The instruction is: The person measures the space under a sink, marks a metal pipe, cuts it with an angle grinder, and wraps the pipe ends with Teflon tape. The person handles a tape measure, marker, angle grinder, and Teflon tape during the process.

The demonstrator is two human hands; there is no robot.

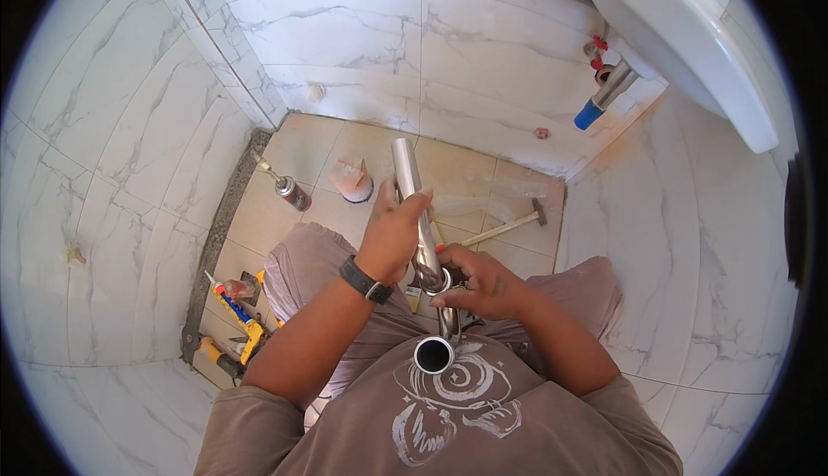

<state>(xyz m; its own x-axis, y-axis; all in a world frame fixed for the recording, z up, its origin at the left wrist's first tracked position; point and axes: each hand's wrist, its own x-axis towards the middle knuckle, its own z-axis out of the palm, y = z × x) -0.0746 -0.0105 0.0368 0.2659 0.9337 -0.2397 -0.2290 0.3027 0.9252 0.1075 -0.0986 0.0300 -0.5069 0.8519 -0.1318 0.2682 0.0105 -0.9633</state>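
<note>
A chrome drain pipe [404,164] is tilted across my lap, its straight end pointing away from me. My left hand [394,233] is wrapped around this straight tube, with a black watch on the wrist. Lower down, the fingers of my right hand [485,283] close on the pipe beside its ring-shaped collar [440,283]. Past the collar, the metal bends toward my shirt and ends in a round, dark open mouth [434,355]. Part of the bend is hidden by my right fingers.
A white washbasin [690,45] juts from the upper right, with a blue-ended metal pipe [608,97] below it. A hammer [509,226], a torch canister [293,193] and an open pinkish container [351,181] are on the floor. At left lies a caulking gun [241,314].
</note>
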